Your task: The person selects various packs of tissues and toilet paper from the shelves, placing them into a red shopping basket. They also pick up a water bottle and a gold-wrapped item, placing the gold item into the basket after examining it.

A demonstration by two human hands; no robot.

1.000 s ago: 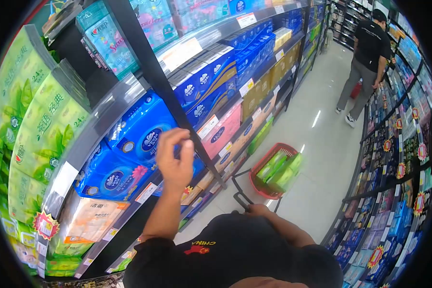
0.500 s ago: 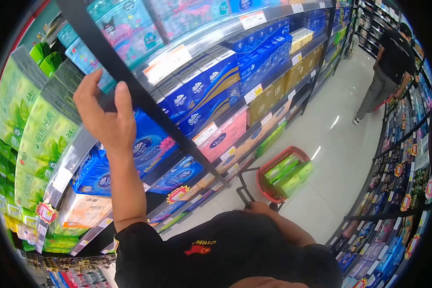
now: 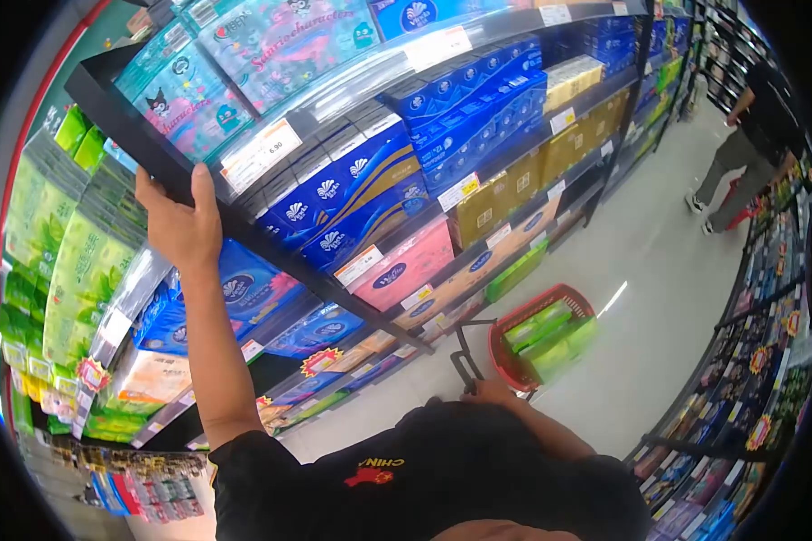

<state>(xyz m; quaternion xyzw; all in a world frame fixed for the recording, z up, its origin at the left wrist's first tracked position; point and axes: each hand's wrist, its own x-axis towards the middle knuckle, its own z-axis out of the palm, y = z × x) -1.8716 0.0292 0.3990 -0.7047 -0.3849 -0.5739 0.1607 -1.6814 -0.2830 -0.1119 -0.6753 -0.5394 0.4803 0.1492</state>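
Note:
My left hand (image 3: 185, 225) is raised at the black shelf post (image 3: 271, 257), thumb on one side and a finger on the other, gripping it. Teal cartoon-print tissue packs (image 3: 185, 104) stand just above that hand, and blue tissue packs (image 3: 334, 203) lie to its right. My right hand (image 3: 492, 395), low near my body, is closed on the black handle (image 3: 465, 368) of a red shopping basket (image 3: 505, 361). Some of its fingers are hidden. Bright green packs (image 3: 541, 329) lie inside the basket, which is on the floor.
Green tissue packs (image 3: 86, 279) fill the shelf at left. Pink packs (image 3: 406, 266) and gold boxes (image 3: 492, 212) sit on lower levels. A person in black (image 3: 762, 135) stands up the aisle. Another stocked shelf (image 3: 740, 397) lines the right side; tiled floor (image 3: 604, 243) runs between.
The view has shifted, showing more of the post's upper end. My left hand stays at the post and my right on the handle. The person up the aisle has changed stance.

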